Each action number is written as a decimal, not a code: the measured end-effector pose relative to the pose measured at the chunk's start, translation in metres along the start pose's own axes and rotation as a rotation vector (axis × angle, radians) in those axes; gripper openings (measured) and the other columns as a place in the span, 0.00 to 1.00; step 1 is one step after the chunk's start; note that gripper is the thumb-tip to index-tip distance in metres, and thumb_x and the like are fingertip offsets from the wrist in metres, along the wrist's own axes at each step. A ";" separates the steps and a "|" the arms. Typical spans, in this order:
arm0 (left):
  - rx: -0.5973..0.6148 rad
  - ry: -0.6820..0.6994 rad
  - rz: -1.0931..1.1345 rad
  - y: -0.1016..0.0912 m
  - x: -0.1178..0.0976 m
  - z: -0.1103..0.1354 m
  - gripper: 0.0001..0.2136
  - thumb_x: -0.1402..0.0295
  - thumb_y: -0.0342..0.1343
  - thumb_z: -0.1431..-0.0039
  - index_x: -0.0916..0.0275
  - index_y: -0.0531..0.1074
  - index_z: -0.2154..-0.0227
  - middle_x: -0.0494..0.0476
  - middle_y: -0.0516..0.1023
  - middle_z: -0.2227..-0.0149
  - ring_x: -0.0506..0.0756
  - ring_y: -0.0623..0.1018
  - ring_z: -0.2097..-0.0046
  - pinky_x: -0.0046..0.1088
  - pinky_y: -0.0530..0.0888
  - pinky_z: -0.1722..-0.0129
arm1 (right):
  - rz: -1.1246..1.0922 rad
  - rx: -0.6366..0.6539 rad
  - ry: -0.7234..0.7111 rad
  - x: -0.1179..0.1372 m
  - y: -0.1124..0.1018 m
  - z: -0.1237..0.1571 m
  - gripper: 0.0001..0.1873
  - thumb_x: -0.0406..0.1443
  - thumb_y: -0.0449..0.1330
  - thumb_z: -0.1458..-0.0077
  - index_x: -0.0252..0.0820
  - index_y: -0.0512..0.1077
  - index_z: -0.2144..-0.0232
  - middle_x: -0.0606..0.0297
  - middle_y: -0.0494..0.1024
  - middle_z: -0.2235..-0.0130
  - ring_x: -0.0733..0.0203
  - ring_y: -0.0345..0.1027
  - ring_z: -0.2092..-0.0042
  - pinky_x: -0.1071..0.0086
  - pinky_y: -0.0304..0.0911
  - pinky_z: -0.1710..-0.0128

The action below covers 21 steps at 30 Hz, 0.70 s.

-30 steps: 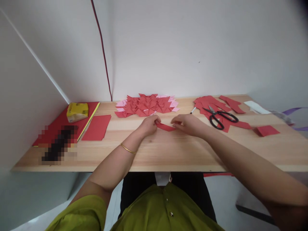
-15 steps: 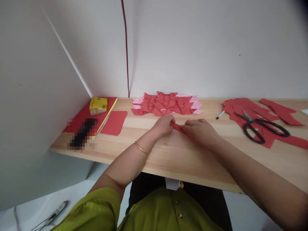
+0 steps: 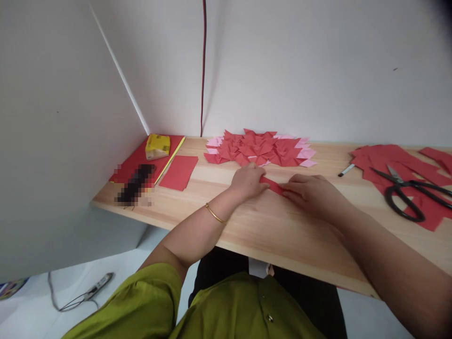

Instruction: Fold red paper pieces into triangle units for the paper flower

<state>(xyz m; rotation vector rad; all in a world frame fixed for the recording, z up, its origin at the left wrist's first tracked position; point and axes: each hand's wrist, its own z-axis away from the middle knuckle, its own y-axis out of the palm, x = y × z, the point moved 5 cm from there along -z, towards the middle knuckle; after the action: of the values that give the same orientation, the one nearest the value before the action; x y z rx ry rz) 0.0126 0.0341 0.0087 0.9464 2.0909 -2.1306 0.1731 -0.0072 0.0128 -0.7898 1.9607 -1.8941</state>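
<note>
Through the head camera I have both hands over the counter [image 3: 247, 230], a little back from its front edge and left of the right-hand clutter. Between them sits the red paper strip [image 3: 271, 185], slanting slightly, its right end nearer the front edge. My left hand [image 3: 250, 181] has its fingers clamped on the strip's left end; a gold bangle [image 3: 215, 214] circles that wrist. My right hand [image 3: 314, 193] has thumb and fingers together on the right end, palm turned down, so only the middle stretch of red shows to me.

Just behind the left hand, along the back edge, lies a heap of folded red and pink paper [image 3: 259, 148]. Toward the left end I see a stack of red rectangles [image 3: 179, 173], and beside it a large red sheet [image 3: 139, 153] reaching the rear left corner, with a yellow packet [image 3: 157, 147] on top. A black object [image 3: 136, 185] near the front left corner is pixelated; I cannot tell what it is.

To the right, a pen [image 3: 346, 170] lies beside loose red paper pieces [image 3: 384, 157]. Black-handled scissors [image 3: 400, 182] rest on those, blades parted, tips toward the back edge.
</note>
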 end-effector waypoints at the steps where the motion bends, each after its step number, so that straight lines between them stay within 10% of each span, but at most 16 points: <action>1: 0.019 0.018 -0.020 0.001 -0.002 0.000 0.15 0.61 0.58 0.49 0.61 0.73 0.59 0.62 0.71 0.57 0.61 0.72 0.54 0.37 0.68 0.54 | -0.018 -0.010 -0.004 -0.001 0.000 0.000 0.18 0.41 0.48 0.39 0.45 0.76 0.58 0.57 0.77 0.61 0.55 0.71 0.61 0.62 0.59 0.59; 21: 0.031 0.093 0.090 -0.001 -0.004 -0.004 0.10 0.70 0.59 0.54 0.61 0.73 0.65 0.57 0.73 0.62 0.58 0.70 0.58 0.36 0.66 0.56 | -0.530 -0.212 0.217 -0.022 0.007 -0.004 0.12 0.37 0.54 0.44 0.41 0.74 0.60 0.57 0.77 0.60 0.56 0.71 0.61 0.62 0.65 0.60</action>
<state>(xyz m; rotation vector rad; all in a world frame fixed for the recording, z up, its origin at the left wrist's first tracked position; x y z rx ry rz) 0.0172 0.0358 0.0113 1.1414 2.0184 -2.1202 0.1874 0.0085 0.0029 -1.3237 2.2801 -2.1501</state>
